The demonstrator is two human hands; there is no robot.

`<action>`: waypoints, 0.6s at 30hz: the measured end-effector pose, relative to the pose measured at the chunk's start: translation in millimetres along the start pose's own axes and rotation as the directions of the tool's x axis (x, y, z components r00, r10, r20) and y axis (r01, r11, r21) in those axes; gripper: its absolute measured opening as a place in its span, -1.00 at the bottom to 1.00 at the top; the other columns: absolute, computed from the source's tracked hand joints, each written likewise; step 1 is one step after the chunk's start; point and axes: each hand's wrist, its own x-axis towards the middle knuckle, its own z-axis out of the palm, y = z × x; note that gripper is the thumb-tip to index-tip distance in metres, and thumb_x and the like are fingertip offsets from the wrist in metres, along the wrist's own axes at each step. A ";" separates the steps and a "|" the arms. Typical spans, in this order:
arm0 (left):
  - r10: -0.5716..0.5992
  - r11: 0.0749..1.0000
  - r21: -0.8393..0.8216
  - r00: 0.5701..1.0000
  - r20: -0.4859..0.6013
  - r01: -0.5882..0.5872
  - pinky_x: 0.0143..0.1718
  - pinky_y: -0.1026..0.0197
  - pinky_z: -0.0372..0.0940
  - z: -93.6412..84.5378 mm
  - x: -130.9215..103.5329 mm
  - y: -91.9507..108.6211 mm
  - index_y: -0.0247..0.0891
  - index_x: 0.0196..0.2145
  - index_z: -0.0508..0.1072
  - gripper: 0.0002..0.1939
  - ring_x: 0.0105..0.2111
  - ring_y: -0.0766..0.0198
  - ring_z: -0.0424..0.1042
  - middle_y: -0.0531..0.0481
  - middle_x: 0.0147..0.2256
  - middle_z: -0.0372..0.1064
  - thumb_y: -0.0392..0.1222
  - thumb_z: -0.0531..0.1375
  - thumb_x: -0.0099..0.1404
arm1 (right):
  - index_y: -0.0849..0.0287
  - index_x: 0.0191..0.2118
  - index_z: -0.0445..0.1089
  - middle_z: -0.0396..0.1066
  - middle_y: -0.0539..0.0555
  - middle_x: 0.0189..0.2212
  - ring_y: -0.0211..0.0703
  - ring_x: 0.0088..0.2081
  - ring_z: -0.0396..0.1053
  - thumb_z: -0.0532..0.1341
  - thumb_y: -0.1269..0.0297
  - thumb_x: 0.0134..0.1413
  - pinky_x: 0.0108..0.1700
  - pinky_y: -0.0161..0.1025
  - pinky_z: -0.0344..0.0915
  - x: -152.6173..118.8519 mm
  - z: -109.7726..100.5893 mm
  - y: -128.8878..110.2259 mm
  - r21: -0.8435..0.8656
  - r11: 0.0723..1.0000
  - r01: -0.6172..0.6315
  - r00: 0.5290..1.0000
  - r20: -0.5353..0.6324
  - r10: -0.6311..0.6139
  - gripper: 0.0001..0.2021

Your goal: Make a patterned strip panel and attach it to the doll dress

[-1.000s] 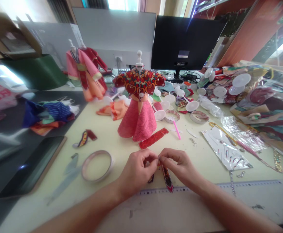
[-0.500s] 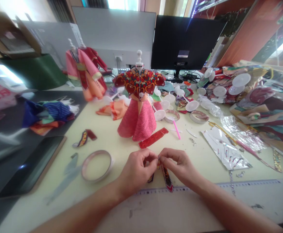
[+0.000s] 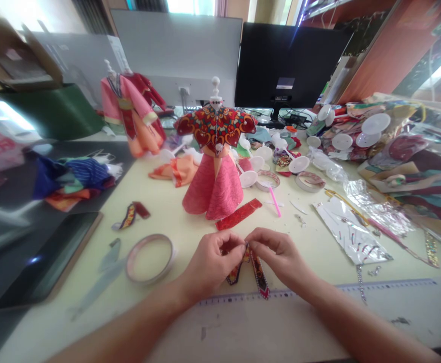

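Observation:
Between my hands hangs a patterned fabric strip in dark red and gold, edged with small pale beads and pointed at its ends. My left hand pinches its upper part from the left, thumb against forefinger. Close beside it my right hand pinches the top of the same strip. Two tails dangle below the fingertips, the left one partly behind my left hand. Just beyond stands a small dress form wearing a red patterned collar cape and a pink skirt. A flat red fabric strip lies before the skirt.
A tape roll, scissors and a tablet lie at the left. A clear ruler runs along the front. A bag of trims and fabric heaps fill the right; monitors stand behind.
The left tail of the strip shows more now below my left hand. Both hands have stayed nearly in place, fingertips still close together. The other things on the table have not moved.

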 end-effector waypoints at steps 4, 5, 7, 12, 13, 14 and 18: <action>-0.053 0.992 -0.118 0.999 0.011 0.054 -0.43 0.33 0.24 -1.2 0.8 -1.9 -0.31 -0.36 0.43 -0.86 -0.47 0.37 0.30 0.03 -0.46 0.37 -0.17 0.16 0.20 | 0.18 -0.32 0.39 0.40 0.02 -0.40 -0.22 -0.34 0.33 0.13 0.29 0.05 -0.28 -0.26 0.28 -0.3 -1.3 -3.2 0.118 0.991 -0.063 0.997 0.059 0.057 -0.88; -0.061 0.990 -0.125 0.998 0.016 0.063 -0.44 0.33 0.23 -1.4 0.7 -1.9 -0.31 -0.36 0.43 -0.86 -0.47 0.37 0.29 0.03 -0.46 0.36 -0.17 0.16 0.20 | 0.19 -0.35 0.38 0.38 0.02 -0.43 -0.23 -0.37 0.32 0.14 0.27 0.05 -0.31 -0.27 0.28 -0.2 -1.6 -3.3 0.128 0.988 -0.081 0.995 0.076 0.071 -0.88; -0.066 0.990 -0.125 0.998 0.025 0.069 -0.45 0.33 0.22 -1.5 0.3 -1.7 -0.31 -0.37 0.42 -0.85 -0.49 0.38 0.28 0.04 -0.47 0.35 -0.16 0.15 0.21 | 0.20 -0.41 0.35 0.35 0.00 -0.50 -0.26 -0.43 0.28 0.17 0.23 0.04 -0.38 -0.30 0.24 0.3 -1.8 -2.4 0.136 0.986 -0.100 0.993 0.079 0.090 -0.86; -0.046 0.994 -0.099 0.999 0.028 0.048 -0.50 0.35 0.19 -0.1 -0.7 0.0 -0.29 -0.39 0.39 -0.85 -0.52 0.40 0.24 0.07 -0.50 0.31 -0.14 0.14 0.21 | 0.18 -0.50 0.32 0.31 -0.03 -0.55 -0.29 -0.47 0.24 0.18 0.25 0.03 -0.43 -0.33 0.20 0.4 -1.1 0.2 0.093 0.993 -0.071 0.997 0.027 0.068 -0.84; -0.039 0.996 -0.073 0.999 0.016 0.041 -0.51 0.36 0.19 0.3 -0.7 0.5 -0.29 -0.41 0.38 -0.85 -0.52 0.40 0.24 0.08 -0.51 0.30 -0.14 0.15 0.20 | 0.18 -0.50 0.32 0.31 -0.03 -0.55 -0.29 -0.46 0.25 0.18 0.27 0.02 -0.41 -0.33 0.20 0.0 -0.8 -0.1 0.066 0.997 -0.051 0.999 0.019 0.049 -0.85; -0.031 0.999 -0.041 1.000 0.001 0.031 -0.51 0.37 0.18 0.7 -0.8 1.0 -0.29 -0.43 0.37 -0.86 -0.52 0.41 0.23 0.08 -0.52 0.29 -0.15 0.16 0.19 | 0.18 -0.51 0.31 0.31 -0.03 -0.55 -0.29 -0.46 0.25 0.18 0.29 0.02 -0.40 -0.32 0.20 -0.5 -0.4 -0.6 0.036 0.999 -0.028 1.000 0.014 0.028 -0.85; 0.014 0.997 0.077 0.999 -0.031 -0.011 -0.52 0.37 0.19 1.0 -1.3 2.6 -0.29 -0.47 0.37 -0.88 -0.52 0.40 0.25 0.07 -0.53 0.30 -0.20 0.13 0.18 | 0.17 -0.54 0.29 0.29 -0.05 -0.57 -0.29 -0.47 0.23 0.15 0.33 0.02 -0.38 -0.32 0.20 -2.7 1.1 -3.3 -0.033 0.999 0.029 0.999 0.019 -0.028 -0.84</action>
